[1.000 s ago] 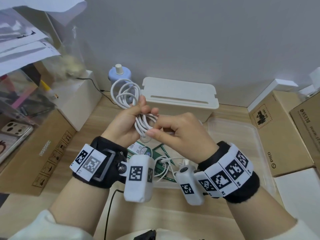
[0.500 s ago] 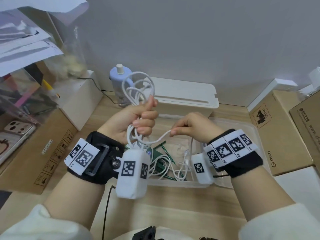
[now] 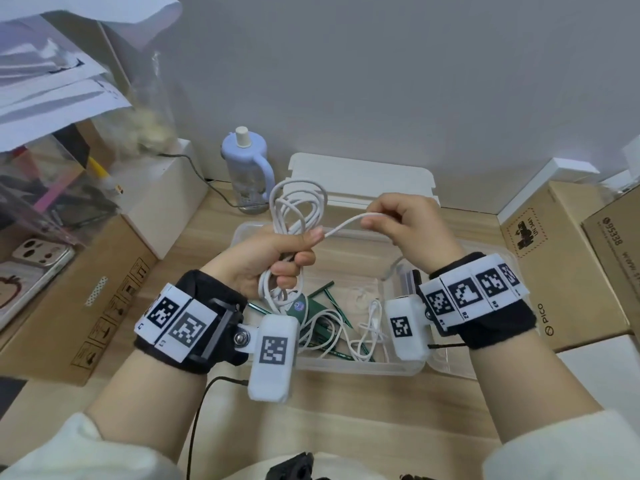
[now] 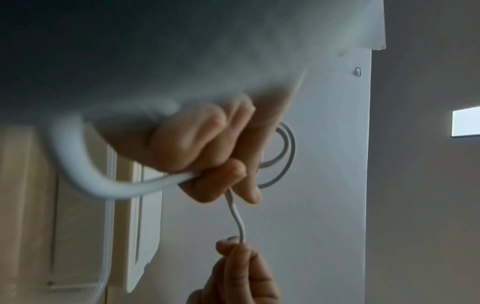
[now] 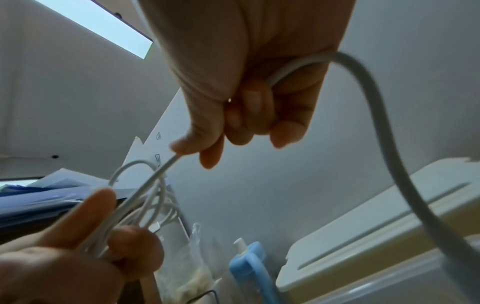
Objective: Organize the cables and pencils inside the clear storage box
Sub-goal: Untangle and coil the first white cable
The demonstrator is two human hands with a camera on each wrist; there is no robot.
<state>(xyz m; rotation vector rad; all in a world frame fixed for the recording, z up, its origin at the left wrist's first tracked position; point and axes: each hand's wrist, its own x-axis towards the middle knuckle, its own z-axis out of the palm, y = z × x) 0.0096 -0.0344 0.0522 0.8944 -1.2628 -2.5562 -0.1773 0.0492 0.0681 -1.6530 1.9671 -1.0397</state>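
My left hand point(image 3: 277, 251) grips a coiled white cable point(image 3: 298, 206) above the clear storage box point(image 3: 346, 367); loops stick up above the fist and hang below it. My right hand point(image 3: 398, 220) pinches a free strand of the same cable point(image 3: 346, 225) and holds it taut to the right of the coil. In the left wrist view the left hand point(image 4: 207, 152) clasps the cable point(image 4: 236, 218), which runs down to the right hand's fingertips point(image 4: 233, 244). The right wrist view has the right hand point(image 5: 233, 123) pinching the strand point(image 5: 145, 189). Green pencils point(image 3: 329, 323) and another white cable point(image 3: 367, 334) lie in the box.
A white lidded box point(image 3: 363, 178) and a blue bottle point(image 3: 247, 171) stand behind the clear box by the wall. Cardboard boxes point(image 3: 568, 265) flank the right side, another cardboard box point(image 3: 86, 292) and a phone point(image 3: 38, 261) the left. A thin black wire point(image 3: 197, 410) runs over the wooden desk.
My hands moved apart and upward: the right hand drew a strand out to the right and lifted it level with the coil. The left hand kept its grip on the coil.
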